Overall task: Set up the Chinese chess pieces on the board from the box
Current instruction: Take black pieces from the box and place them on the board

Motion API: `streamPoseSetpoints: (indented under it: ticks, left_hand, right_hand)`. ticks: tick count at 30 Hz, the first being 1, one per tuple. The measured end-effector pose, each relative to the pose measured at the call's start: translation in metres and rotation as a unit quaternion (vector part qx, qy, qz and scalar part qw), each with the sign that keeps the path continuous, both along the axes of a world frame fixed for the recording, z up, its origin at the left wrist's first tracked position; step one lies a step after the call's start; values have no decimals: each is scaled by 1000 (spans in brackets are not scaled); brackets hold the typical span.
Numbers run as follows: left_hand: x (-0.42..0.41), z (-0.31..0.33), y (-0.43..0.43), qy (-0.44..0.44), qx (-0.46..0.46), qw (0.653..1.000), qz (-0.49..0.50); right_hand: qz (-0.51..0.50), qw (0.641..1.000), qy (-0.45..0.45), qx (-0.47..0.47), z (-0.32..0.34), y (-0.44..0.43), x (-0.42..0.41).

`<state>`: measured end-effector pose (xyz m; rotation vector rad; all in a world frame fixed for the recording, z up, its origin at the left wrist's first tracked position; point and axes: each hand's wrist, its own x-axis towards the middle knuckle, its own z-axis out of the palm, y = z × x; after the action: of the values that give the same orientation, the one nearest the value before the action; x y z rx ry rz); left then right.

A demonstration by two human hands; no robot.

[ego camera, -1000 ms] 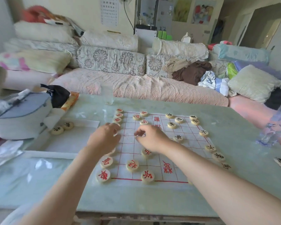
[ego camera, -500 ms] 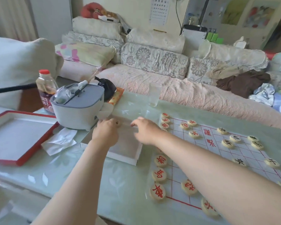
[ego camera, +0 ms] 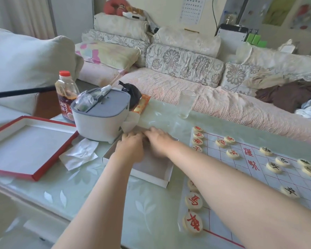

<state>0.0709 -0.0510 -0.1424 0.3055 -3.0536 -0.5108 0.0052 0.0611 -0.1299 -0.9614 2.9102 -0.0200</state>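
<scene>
Take the white box (ego camera: 138,166) as your landmark: it sits on the table (ego camera: 90,198) just left of the board (ego camera: 258,177), and both your hands are at its far end. Your left hand (ego camera: 129,150) reaches over the box's far left part, knuckles up; your right hand (ego camera: 158,141) lies beside it, over the far edge. The fingers of both are turned away from the camera and blurred, so you cannot tell from here whether either one is closed on a piece or merely feeling for one.

To the right of the box, the job looks well advanced. Red pieces (ego camera: 197,139) line the board edge nearest the box, with more red ones (ego camera: 193,222) farther toward you, and black pieces (ego camera: 274,167) stand on the half away from the box. The visible floor of the box is bare, so whatever remains is likely under your hands at the far end. Judging from that, only the last few pieces are left to carry across. The red-rimmed lid (ego camera: 25,146) lies well left of the box, out of your way.
</scene>
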Motion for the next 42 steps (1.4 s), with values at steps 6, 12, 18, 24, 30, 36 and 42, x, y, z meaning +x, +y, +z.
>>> streamPoseSetpoints:
  ticks: [6,12,18,24,30,36,42]
  left_hand:
    - [0,-3,-2,-14,-7,1000,5]
    - [5,-3,6,3,33,999,-2]
    - [12,15,34,34,54,998,-29]
    - [26,36,89,76,135,984,-83]
    - [33,42,175,75,176,972,-135]
    - [36,43,271,68,199,957,-202]
    - [24,48,374,33,183,943,-277]
  right_hand:
    - [-30,998,-29,-54,-6,19,5]
    - [-25,996,-18,-80,-3,39,14]
    - [-48,983,-21,-178,17,77,27]
    - [-100,969,-18,-225,34,158,48]
    - [-178,949,-25,-260,36,261,71]
    - [-242,921,-18,-304,35,356,95]
    - [-319,887,3,-335,31,449,103]
